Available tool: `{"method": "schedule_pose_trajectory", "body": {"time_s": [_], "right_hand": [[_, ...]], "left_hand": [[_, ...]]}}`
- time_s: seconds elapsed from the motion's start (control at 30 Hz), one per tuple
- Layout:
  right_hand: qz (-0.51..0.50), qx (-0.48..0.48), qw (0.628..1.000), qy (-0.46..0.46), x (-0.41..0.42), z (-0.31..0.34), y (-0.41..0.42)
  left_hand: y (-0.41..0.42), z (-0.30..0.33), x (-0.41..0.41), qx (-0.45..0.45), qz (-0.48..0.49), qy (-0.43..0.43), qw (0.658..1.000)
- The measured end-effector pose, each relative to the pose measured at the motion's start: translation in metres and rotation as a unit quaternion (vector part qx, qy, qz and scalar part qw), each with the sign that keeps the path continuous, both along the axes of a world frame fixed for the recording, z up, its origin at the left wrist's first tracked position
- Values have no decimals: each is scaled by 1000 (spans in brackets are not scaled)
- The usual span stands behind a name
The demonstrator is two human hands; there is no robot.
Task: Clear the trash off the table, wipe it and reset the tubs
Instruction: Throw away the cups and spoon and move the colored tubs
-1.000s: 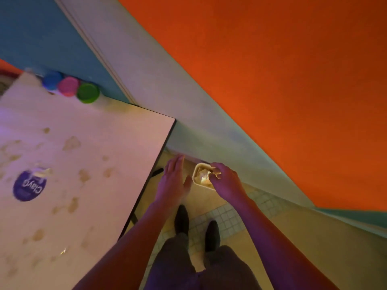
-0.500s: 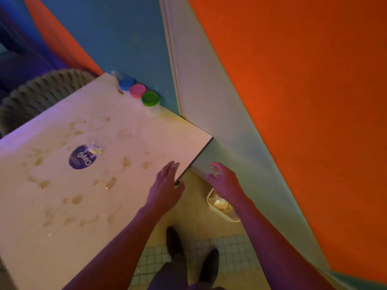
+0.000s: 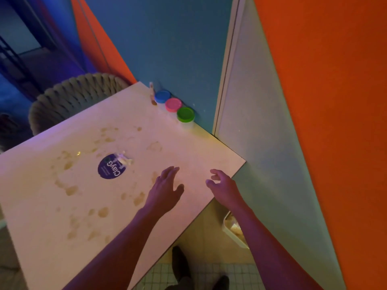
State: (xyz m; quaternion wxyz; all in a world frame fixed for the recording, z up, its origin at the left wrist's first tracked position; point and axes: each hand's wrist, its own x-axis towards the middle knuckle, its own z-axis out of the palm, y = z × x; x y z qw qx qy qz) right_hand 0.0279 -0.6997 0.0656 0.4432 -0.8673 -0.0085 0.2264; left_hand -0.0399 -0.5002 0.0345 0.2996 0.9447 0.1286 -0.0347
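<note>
Now both hands are back over the desk and empty, fingers spread: the left hand low above it, the right hand near its corner, away from the bin on the floor where they were a second ago. That load of trash looks dumped. Ahead lie brown stains, a purple sticker with a white scrap, then three tubs by the blue wall.

We see the worktop open at its centre; three tubs line the far wall edge, a scrap lies mid-surface.
</note>
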Motion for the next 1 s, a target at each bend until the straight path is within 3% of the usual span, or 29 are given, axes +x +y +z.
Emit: {"method": "schedule_pose_trajectory", "body": {"time_s": [0.77, 1.0], "right_hand": [[-1, 39, 999, -7, 149, 0, 135], [-35, 60, 995, 72, 213, -21, 165]], "left_hand": [[133, 36, 177, 37, 34, -18, 999], [161, 35, 265, 66, 44, 15, 997]]}}
